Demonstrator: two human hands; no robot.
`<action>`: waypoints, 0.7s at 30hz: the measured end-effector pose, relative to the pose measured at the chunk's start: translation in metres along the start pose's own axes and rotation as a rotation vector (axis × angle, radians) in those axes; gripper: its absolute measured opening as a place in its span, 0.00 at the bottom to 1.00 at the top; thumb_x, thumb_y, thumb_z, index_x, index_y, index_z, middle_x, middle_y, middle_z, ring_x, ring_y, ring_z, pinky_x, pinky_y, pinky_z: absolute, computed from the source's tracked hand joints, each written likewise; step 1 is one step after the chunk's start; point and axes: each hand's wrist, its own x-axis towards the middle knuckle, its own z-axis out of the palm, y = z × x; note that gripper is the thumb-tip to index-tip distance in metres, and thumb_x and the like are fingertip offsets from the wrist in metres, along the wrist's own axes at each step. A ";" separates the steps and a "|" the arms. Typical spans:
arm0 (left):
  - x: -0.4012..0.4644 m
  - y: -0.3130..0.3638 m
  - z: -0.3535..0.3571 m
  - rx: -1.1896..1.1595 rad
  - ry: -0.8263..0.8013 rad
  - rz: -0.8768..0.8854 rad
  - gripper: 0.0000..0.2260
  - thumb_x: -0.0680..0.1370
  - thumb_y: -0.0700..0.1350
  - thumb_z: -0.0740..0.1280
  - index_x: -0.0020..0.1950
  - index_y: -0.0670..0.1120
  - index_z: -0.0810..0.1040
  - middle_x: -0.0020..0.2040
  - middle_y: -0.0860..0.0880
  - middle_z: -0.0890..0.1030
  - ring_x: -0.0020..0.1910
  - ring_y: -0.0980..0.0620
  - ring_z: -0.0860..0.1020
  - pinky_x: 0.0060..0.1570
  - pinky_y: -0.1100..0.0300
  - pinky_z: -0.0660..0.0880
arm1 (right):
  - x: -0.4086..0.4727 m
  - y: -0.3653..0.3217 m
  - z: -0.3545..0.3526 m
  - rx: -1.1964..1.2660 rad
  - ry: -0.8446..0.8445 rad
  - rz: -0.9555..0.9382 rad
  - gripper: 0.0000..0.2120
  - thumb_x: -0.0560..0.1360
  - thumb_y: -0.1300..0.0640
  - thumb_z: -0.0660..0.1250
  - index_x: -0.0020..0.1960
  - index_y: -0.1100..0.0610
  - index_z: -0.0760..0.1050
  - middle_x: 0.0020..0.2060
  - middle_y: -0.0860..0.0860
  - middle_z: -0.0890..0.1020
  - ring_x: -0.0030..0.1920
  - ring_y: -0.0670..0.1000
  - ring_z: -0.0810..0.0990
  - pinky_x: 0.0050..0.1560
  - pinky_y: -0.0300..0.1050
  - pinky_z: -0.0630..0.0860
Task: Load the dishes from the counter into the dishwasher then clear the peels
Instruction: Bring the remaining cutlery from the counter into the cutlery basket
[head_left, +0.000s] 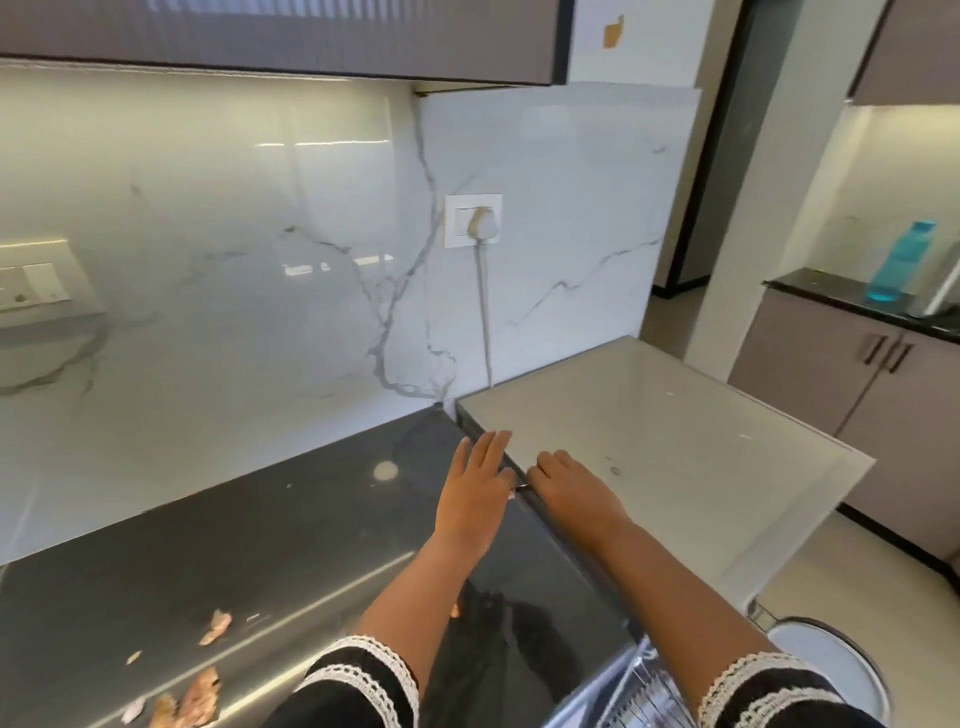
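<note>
Both hands lie flat with straight fingers, the left hand (475, 486) and right hand (569, 486) holding nothing; the peels (192, 699) at lower left look light, papery and best pinched.

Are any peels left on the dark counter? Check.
Yes, peels lie on the counter at lower left, well short of both hands.

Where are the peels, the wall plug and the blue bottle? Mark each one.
peels (195, 699): head view, on the biggest heap at the counter's near edge.
wall plug (480, 221): head view, on the white plug body in the socket.
blue bottle (896, 265): head view, on the bottle's middle.
</note>
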 end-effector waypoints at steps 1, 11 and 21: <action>0.007 0.021 -0.004 0.022 0.011 0.035 0.13 0.62 0.44 0.81 0.42 0.49 0.82 0.74 0.44 0.67 0.74 0.43 0.64 0.72 0.42 0.62 | -0.017 0.017 -0.003 -0.037 0.002 0.000 0.16 0.57 0.65 0.81 0.41 0.58 0.79 0.37 0.54 0.79 0.37 0.54 0.78 0.32 0.45 0.76; 0.045 0.193 -0.020 0.024 0.187 0.316 0.06 0.69 0.48 0.76 0.36 0.50 0.81 0.75 0.45 0.65 0.76 0.44 0.58 0.71 0.42 0.55 | -0.160 0.126 -0.043 -0.194 -0.031 0.160 0.19 0.55 0.66 0.82 0.43 0.58 0.80 0.37 0.53 0.79 0.36 0.53 0.77 0.31 0.44 0.77; 0.063 0.334 -0.017 -0.092 0.313 0.495 0.03 0.72 0.46 0.72 0.38 0.48 0.82 0.72 0.45 0.71 0.74 0.43 0.65 0.71 0.41 0.60 | -0.279 0.192 -0.072 -0.282 -0.045 0.338 0.22 0.50 0.68 0.80 0.42 0.59 0.80 0.36 0.54 0.79 0.36 0.55 0.79 0.27 0.43 0.74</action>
